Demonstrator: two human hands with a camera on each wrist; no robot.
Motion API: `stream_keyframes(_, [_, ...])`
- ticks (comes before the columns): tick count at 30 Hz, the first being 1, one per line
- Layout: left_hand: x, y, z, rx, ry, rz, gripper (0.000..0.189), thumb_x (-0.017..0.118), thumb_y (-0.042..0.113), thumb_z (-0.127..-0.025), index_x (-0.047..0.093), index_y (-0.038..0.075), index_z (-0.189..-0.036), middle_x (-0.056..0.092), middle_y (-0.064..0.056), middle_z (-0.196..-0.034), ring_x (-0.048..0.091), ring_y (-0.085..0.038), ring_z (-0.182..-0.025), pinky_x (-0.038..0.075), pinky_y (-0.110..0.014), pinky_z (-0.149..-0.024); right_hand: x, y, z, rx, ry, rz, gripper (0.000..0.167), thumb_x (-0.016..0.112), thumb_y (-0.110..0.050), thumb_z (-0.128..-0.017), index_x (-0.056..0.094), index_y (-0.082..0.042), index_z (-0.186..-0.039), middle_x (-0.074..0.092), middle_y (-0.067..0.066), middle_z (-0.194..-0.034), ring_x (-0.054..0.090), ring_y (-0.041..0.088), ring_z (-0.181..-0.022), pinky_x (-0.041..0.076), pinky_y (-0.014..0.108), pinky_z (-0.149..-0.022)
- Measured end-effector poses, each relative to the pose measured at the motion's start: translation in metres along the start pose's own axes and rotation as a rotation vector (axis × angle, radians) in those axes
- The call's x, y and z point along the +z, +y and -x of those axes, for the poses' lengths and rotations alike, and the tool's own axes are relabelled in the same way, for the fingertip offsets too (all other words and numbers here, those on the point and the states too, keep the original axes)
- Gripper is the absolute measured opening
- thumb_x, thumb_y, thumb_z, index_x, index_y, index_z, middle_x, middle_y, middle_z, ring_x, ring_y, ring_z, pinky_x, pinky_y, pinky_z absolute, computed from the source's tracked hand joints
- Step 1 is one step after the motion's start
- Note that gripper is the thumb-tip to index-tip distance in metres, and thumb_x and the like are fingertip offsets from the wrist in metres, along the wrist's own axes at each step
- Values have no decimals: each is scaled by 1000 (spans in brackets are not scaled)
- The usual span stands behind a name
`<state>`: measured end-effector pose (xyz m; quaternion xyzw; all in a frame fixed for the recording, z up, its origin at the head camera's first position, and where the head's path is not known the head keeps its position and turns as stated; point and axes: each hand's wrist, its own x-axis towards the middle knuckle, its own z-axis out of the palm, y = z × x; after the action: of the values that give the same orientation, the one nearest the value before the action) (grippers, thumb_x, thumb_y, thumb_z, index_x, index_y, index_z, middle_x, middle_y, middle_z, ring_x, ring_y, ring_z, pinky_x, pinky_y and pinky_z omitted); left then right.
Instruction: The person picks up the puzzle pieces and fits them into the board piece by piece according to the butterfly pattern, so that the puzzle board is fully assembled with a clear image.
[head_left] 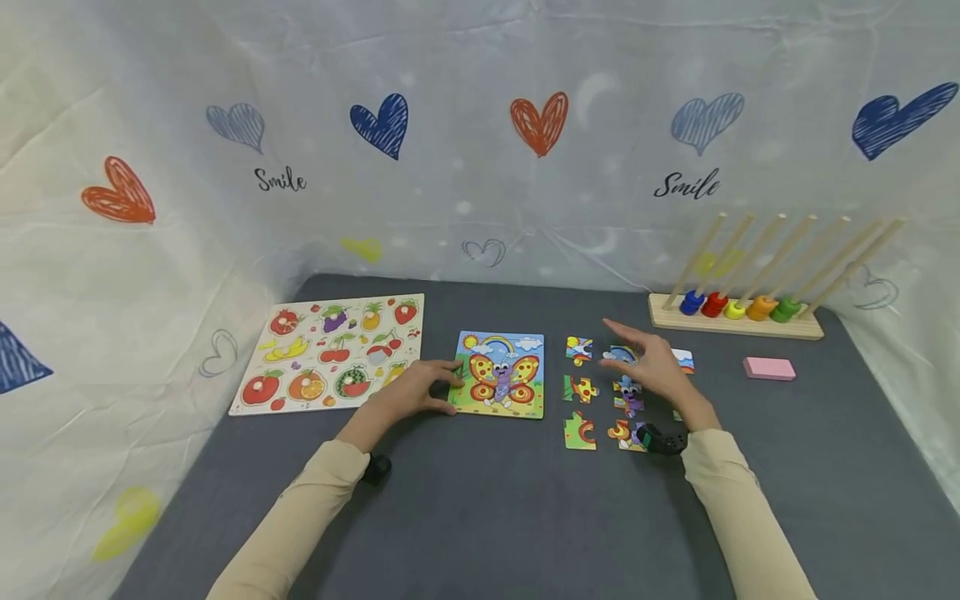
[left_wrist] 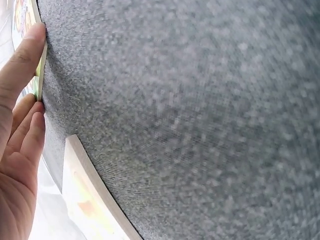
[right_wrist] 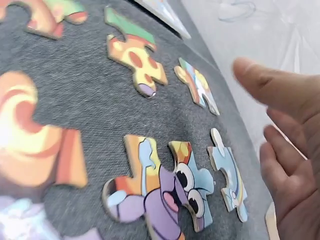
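Observation:
A butterfly picture board [head_left: 504,379] lies face up on the dark table. My left hand [head_left: 411,390] touches its left edge, with thumb [left_wrist: 34,37] and fingertips set apart along that side. Above the loose jigsaw pieces hovers my right hand [head_left: 660,367], thumb and fingers spread, nothing between them. Nearest below it is the blue rainbow piece [right_wrist: 230,175]. The purple butterfly-face piece [right_wrist: 167,200] lies beside that one. A sun piece [head_left: 579,350], a yellow wing piece [head_left: 581,388] and a green-edged piece [head_left: 580,432] form the left column. My right hand and wrist partly hide the right column.
A fruit puzzle board [head_left: 330,354] lies at the left. At the back right stands a wooden peg counter [head_left: 738,321] with coloured rings and tall sticks. A pink block [head_left: 769,368] lies in front of it. A printed curtain [head_left: 465,150] hangs behind the table.

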<state>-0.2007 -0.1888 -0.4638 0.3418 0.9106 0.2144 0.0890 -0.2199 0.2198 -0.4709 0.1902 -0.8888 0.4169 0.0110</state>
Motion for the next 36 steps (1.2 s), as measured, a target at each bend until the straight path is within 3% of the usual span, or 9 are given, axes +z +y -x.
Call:
stream_keyframes(6, [-2,2,0,0,13,25,48,83,25,-75,67,2,-113,56,-18,-133,54,-30,-121,45,-41,-99,3,6,-13,100,-61,-300,66,78,-12,-80,49,3,-138,50,19,-138,48,34,-126,43,33,-98])
stream_keyframes(11, [-3,2,-2,-14,14,38,70,83,25,-75,55,-7,-130,68,-10,-112,59,-24,-114,47,-39,-95,4,9,-22,149,-67,-384,60,78,-2,-78,53,8,-132,54,25,-132,51,36,-122,46,27,-94])
stream_keyframes(13, [-3,2,-3,-17,16,39,73,83,25,-74,53,-8,-132,69,-8,-109,60,-23,-112,48,-38,-94,3,10,-25,168,-69,-382,58,78,-1,-77,55,9,-130,55,26,-129,53,36,-120,48,25,-91])
stream_keyframes(21, [-3,1,-6,-40,3,42,44,84,25,-73,68,4,-109,60,-15,-127,57,-24,-116,48,-37,-94,4,14,-33,198,-103,-287,55,80,-1,-75,58,11,-124,59,27,-124,56,38,-116,51,21,-85])
stream_keyframes(28, [-1,1,-5,-61,-7,46,37,84,25,-73,69,6,-101,54,-17,-135,55,-25,-120,48,-37,-95,8,10,-36,195,-132,-107,50,80,-9,-78,63,5,-122,63,21,-120,59,35,-113,50,37,-90])
stream_keyframes(32, [-1,1,-4,-84,-12,57,47,84,24,-73,68,2,-111,58,-14,-131,56,-23,-119,47,-36,-95,11,8,-38,184,-125,-47,47,79,-10,-79,64,2,-122,65,19,-119,61,33,-109,50,42,-89])
stream_keyframes(36, [-2,2,-3,-86,-9,64,68,84,23,-72,58,-4,-129,67,-9,-115,58,-21,-115,47,-36,-95,13,7,-39,175,-116,-48,44,78,-8,-80,64,3,-121,65,20,-117,63,32,-104,53,37,-85])
